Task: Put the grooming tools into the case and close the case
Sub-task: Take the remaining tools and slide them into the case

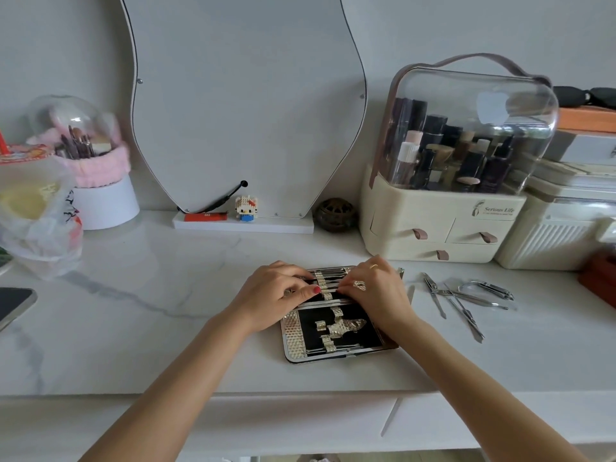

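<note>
- Black-lined manicure case with gold textured trim (293, 343) lies open flat on the white marble-look vanity top (140, 315), near its front edge, so both halves can be loaded.
- Left hand (278, 296) presses down on the far half, fingers bent over slim steel tools (328, 284) under gold straps, likely steadying them.
- Right hand (376, 293), wearing rings, pinches at those same rows; exactly what it grips, I cannot tell.
- Near half shows mostly vacant loops.
- Loose silver clippers, nippers and files (466, 296) wait right of the case, within easy reach.
- Behind: wavy frameless mirror (240, 105), cream cosmetics organiser with clear dome (443, 208), white brush holder with pink band (100, 181).
</note>
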